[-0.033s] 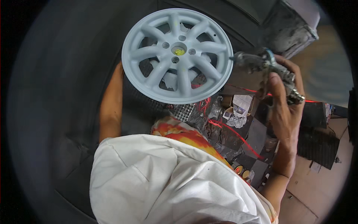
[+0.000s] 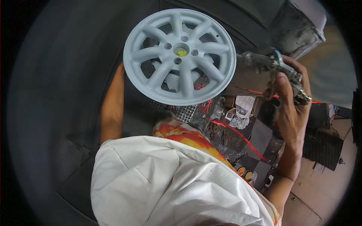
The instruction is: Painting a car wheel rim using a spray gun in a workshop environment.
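A pale blue-grey multi-spoke wheel rim (image 2: 185,77) faces me at the top middle, with a yellow patch showing in its centre hole. My left forearm (image 2: 113,103) rises to the rim's left edge, where the hand goes out of sight behind it, so its fingers are hidden. To the right of the rim, my right hand (image 2: 289,92) is closed round a metal spray gun (image 2: 277,64). The gun's front end points left at the rim's right edge and stands a little apart from it; that end is blurred.
Crumpled paper (image 2: 244,109) and a box lie on the dark tiled floor below. A red hose or cord (image 2: 241,137) crosses that floor, with small open tins (image 2: 245,173) near it. A dirty, dark-stained box-like object (image 2: 298,34) stands at the upper right.
My right hand and the spray gun have shifted slightly right, away from the wheel rim. The rim and my left arm look almost unmoved.
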The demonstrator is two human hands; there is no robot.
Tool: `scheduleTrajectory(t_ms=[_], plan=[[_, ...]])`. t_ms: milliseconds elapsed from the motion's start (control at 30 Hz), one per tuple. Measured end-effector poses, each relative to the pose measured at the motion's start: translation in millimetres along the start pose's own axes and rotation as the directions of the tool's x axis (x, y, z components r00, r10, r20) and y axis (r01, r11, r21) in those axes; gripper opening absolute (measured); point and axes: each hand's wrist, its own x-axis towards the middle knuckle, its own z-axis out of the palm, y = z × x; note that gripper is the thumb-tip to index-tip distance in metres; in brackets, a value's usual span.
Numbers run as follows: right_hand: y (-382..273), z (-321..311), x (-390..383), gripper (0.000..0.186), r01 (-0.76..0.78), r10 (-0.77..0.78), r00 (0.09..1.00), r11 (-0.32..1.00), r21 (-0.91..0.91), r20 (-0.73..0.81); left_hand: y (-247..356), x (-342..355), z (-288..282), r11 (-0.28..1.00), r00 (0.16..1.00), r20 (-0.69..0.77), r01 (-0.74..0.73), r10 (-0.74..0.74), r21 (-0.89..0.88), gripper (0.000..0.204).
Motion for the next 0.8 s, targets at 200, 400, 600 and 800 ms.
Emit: scheduleTrajectory(t_ms=[200, 400, 600, 800], plan=[[-14, -8, 1, 0.033, -0.139, 0.138, 0.99, 0.981, -0.138, -0.012, -27, -7, -15, 0.999, 1.0, -0.012, -0.026, 0.026, -0.027, 0.052], [-10, -5, 10, 0.034, -0.055, 0.057, 0.99, 0.998, -0.021, 0.128, -85, -53, -15, 0.996, 0.993, -0.068, -0.094, 0.094, 0.007, 0.051], [2, -9, 26, 0.03, 0.143, -0.133, 0.989, 0.975, -0.173, 0.066, -165, -160, 43, 0.988, 0.972, -0.236, -0.053, 0.018, -0.144, 0.041], [1, -25, 13, 0.03, -0.003, 0.026, 0.991, 0.985, -0.173, 0.131, -231, -232, 129, 0.876, 0.94, 0.289, 0.287, -0.18, -0.387, 0.041]])
